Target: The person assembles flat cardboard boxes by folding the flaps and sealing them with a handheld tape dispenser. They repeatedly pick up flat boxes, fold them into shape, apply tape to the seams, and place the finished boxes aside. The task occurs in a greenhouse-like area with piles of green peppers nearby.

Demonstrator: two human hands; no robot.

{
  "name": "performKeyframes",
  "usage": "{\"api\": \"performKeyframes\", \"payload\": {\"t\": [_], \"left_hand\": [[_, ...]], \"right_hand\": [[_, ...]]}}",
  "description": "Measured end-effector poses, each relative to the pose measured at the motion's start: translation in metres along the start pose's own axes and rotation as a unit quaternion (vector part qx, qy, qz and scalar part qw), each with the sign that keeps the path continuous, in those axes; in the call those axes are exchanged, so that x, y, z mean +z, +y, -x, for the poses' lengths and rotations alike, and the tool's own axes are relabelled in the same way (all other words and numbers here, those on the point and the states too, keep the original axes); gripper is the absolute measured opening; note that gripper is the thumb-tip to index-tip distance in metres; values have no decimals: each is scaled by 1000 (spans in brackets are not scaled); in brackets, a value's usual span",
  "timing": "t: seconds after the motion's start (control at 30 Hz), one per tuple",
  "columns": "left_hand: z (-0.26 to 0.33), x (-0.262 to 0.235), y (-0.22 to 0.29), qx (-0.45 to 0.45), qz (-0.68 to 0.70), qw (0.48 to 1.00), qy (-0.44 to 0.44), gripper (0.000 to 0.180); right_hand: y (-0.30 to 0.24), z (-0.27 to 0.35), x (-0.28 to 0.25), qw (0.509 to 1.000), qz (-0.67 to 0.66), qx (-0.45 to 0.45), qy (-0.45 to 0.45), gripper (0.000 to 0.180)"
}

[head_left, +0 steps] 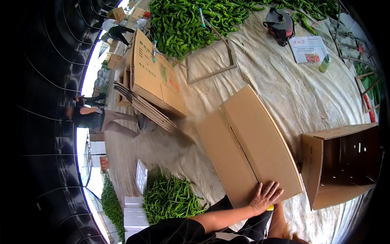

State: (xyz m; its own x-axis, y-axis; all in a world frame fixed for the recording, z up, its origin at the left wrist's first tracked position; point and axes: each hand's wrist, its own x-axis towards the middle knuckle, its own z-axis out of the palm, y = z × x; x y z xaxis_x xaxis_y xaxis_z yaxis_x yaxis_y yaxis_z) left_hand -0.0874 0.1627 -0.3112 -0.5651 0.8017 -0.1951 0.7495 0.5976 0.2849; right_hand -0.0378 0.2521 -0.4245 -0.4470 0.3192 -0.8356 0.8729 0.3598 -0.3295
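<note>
A large brown cardboard box (254, 146) stands in front of me, its two flaps folded together along a middle seam. My left hand (266, 198) lies flat on the flaps at the near end of that seam, fingers spread. Just below the box's near edge is my right hand (278, 208), mostly hidden, so its fingers do not show. A small yellow thing (270, 208) peeks out beside it, too covered to name. To the right, a second cardboard box (310, 171) rests on its side with its opening showing.
Flattened cartons (158, 77) are stacked at the left, a marker (154, 52) on top. Green peppers (183, 28) cover the far sheet beside a wooden frame (213, 77). More peppers (172, 199) lie near left. A backpack (280, 26), newspaper (302, 51) and bottle (324, 64) sit far right. A person (93, 118) stands left.
</note>
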Motion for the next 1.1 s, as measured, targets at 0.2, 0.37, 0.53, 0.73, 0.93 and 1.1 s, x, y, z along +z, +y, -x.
{"api": "performKeyframes", "payload": {"t": [0.2, 0.37, 0.53, 0.73, 0.93, 1.1], "left_hand": [[43, -40, -69, 126, -45, 989, -59, 68], [101, -91, -164, 164, -95, 950, -249, 72], [136, -108, -198, 81, -50, 968, -234, 80], [143, -195, -192, -147, 805, 557, -145, 41], [205, -226, -205, -151, 929, 328, -81, 28], [225, -225, -217, -169, 951, 256, -39, 36]], "right_hand": [[-75, 66, 60, 994, -74, -66, -43, 58], [-82, 142, 79, 968, -51, -118, -214, 57], [-78, 214, -21, 947, -70, -161, -270, 52], [-169, 261, -106, 900, -248, -272, -236, 45], [-239, 269, -92, 869, -237, -290, -324, 44], [-283, 248, -82, 864, -185, -305, -355, 46]]}}
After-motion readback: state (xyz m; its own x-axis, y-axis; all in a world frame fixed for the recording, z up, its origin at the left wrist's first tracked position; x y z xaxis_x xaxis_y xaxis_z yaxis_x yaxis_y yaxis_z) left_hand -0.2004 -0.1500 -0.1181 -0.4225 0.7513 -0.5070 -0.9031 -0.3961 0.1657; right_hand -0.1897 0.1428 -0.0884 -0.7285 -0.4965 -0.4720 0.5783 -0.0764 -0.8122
